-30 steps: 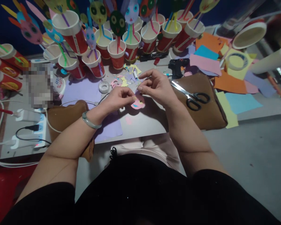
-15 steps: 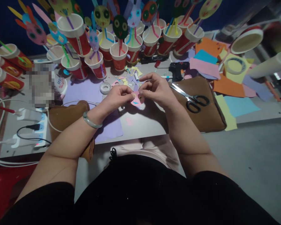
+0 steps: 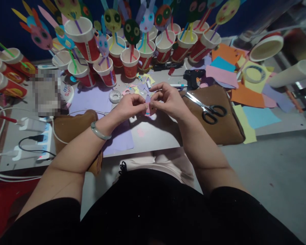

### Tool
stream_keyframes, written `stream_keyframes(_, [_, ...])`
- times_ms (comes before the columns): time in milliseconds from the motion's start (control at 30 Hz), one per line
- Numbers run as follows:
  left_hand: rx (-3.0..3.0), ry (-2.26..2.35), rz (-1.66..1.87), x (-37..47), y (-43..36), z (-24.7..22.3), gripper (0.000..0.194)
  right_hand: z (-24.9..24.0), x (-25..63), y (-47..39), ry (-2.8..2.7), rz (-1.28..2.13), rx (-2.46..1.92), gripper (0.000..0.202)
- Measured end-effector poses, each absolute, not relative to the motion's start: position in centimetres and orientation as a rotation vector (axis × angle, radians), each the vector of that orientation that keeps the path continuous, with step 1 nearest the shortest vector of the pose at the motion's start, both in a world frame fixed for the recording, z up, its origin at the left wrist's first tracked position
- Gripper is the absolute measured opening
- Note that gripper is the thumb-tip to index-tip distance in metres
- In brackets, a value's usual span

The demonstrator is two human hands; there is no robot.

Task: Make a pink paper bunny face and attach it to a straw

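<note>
A small pink paper face [image 3: 149, 110] with a blue mark and a purple strip at its top is held above the table. My left hand [image 3: 131, 106] pinches its left edge between thumb and forefinger. At its right edge, the thumb and forefinger of my right hand [image 3: 168, 100] are closed, with the other fingers curled above. My fingers cover parts of the face. Just beyond my hands lie paper scraps [image 3: 135, 90], a roll of clear tape [image 3: 115, 96] and a capped white tube or marker [image 3: 148, 82].
Red paper cups [image 3: 130, 63] holding straws with paper animal faces line the back. Black-handled scissors [image 3: 209, 114] rest on a brown cushion [image 3: 219, 131] at right, near a black glue gun [image 3: 193, 77] and coloured paper [image 3: 261, 117]. A power strip [image 3: 46, 141] with cables lies left.
The pink face has tilted, so its blue mark shows less. My right fingers have come down slightly onto its edge. The camera view has shifted a little.
</note>
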State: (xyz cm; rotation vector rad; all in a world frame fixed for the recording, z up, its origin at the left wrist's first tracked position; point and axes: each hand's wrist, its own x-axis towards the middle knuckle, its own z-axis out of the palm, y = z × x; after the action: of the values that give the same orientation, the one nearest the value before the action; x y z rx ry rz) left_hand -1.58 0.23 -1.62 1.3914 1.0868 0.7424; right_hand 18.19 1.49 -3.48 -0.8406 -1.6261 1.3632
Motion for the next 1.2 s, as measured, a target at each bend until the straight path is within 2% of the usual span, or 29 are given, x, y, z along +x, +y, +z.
stream_keyframes(600, [1.475, 1.119, 0.769, -1.58, 0.14, -1.27, 0.022, -3.26, 17.4, 0.99, -1.562, 1.377, -0.869, 0.041])
stream_keyframes(1033, [1.503, 1.058, 0.758, -1.87, 0.17, -1.69, 0.022, -3.37, 17.33, 0.75, -1.568, 1.334, -0.851, 0.05])
stream_keyframes(1200, [1.625, 1.07, 0.862, -1.79, 0.1, -1.93, 0.021, -2.84, 17.49, 0.76, -1.636, 1.182, -0.88, 0.053])
